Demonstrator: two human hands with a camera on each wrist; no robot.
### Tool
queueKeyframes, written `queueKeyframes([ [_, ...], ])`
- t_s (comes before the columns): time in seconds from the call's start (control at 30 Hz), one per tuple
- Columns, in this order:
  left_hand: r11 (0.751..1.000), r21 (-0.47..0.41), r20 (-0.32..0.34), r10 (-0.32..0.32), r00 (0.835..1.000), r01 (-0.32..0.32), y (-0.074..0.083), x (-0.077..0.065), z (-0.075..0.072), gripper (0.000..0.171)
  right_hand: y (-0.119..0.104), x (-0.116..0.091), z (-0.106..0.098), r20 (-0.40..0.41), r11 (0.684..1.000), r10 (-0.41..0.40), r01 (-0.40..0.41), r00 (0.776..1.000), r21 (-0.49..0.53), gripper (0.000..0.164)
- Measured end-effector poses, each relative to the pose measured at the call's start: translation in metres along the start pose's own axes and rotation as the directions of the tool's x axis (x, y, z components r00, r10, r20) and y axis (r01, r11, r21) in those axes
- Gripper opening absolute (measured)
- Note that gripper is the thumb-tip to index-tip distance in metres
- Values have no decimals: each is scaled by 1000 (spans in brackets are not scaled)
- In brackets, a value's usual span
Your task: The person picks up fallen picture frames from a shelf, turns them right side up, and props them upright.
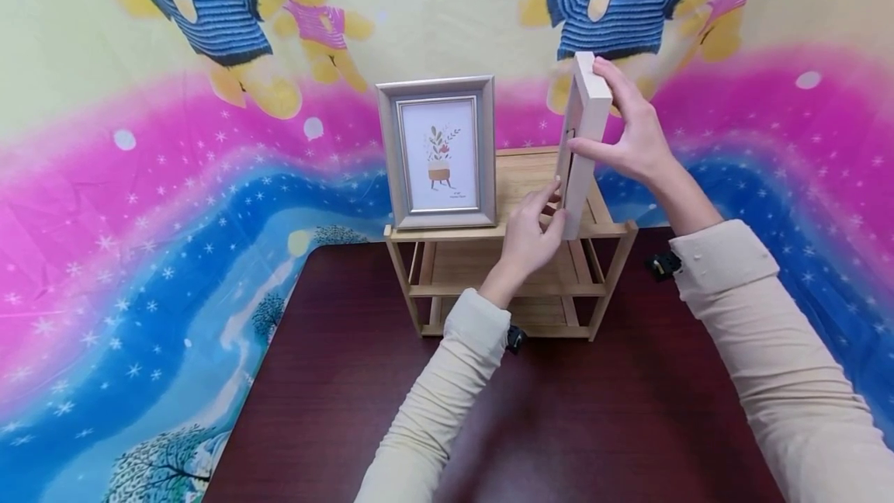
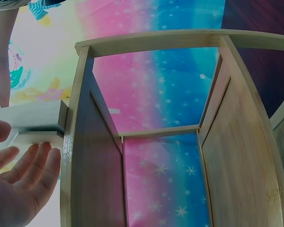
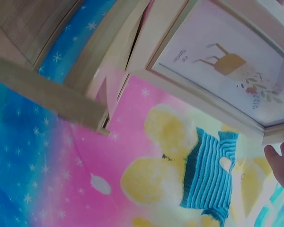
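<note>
A light picture frame (image 1: 588, 146) stands upright on the shelf rack's top, turned nearly edge-on in the head view. My right hand (image 1: 639, 134) grips its upper part, with the thumb on the back side and the fingers over the top and far edge. In the right wrist view, this picture frame (image 3: 217, 71) shows a plant print, with fingertips at its edge. Lower down, my left hand (image 1: 534, 227) has its fingertips against the frame's back side. The left wrist view shows these loosely bent fingers (image 2: 31, 172) meeting the frame's pale wood (image 2: 26, 116).
A silver-edged picture frame (image 1: 440, 154) with a plant print stands at the left of the rack's top. The wooden shelf rack (image 1: 506, 233) has several tiers and stands on a dark red table (image 1: 335, 379). Behind hangs a bear-patterned cloth (image 1: 174, 146).
</note>
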State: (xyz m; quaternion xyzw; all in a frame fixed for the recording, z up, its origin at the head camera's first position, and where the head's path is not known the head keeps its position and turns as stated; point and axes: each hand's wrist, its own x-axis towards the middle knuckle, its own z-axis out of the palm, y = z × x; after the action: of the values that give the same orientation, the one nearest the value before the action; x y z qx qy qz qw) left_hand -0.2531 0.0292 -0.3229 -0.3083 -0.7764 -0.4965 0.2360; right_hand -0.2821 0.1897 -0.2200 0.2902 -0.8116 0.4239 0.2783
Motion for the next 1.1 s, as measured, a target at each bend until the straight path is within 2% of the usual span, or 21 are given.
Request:
queueKeyframes([
  [0.17, 999, 31, 23, -32, 999, 31, 0, 4, 0, 36, 5, 0, -5, 25, 999, -1, -1, 1000, 48, 82],
  [0.37, 994, 62, 84, -96, 992, 91, 1, 12, 1, 36, 7, -1, -8, 59, 995, 3, -9, 998, 104, 79],
  [0.47, 991, 110, 121, -89, 989, 76, 2, 17, 0, 36, 7, -1, -9, 75, 994, 13, -21, 997, 108, 80],
  [0.53, 980, 193, 136, -67, 988, 40, 5, 19, -3, 36, 6, 0, -9, 81, 993, 16, -25, 997, 112, 80],
  [0.57, 967, 256, 140, -57, 988, 20, 7, 20, -5, 36, 6, 0, -10, 83, 993, 16, -26, 996, 114, 80],
  [0.63, 921, 389, 139, -49, 989, -8, 10, 21, -9, 36, 6, 0, -10, 87, 993, 14, -24, 996, 112, 80],
  [0.67, 891, 453, 134, -56, 989, -11, 12, 21, -12, 37, 6, 1, -9, 88, 994, 12, -22, 996, 111, 80],
  [0.73, 817, 577, 122, -73, 990, -11, 15, 21, -16, 36, 5, 2, -8, 92, 995, 9, -18, 996, 100, 80],
  [0.8, 761, 649, 119, -95, 988, -5, 18, 22, -20, 36, 3, 4, -8, 103, 998, -1, -6, 995, 69, 80],
  [0.87, 721, 693, 116, -105, 988, -5, 19, 22, -23, 36, 1, 6, -8, 121, 999, -10, 6, 993, 33, 80],
  [0.93, 704, 710, 114, -109, 988, -4, 19, 23, -25, 36, -1, 9, -9, 152, 1000, -27, 28, 988, -10, 81],
  [1.1, 696, 719, 102, -113, 988, 5, 15, 20, -25, 36, -5, 19, -9, 257, 983, -90, 127, 962, -132, 80],
])
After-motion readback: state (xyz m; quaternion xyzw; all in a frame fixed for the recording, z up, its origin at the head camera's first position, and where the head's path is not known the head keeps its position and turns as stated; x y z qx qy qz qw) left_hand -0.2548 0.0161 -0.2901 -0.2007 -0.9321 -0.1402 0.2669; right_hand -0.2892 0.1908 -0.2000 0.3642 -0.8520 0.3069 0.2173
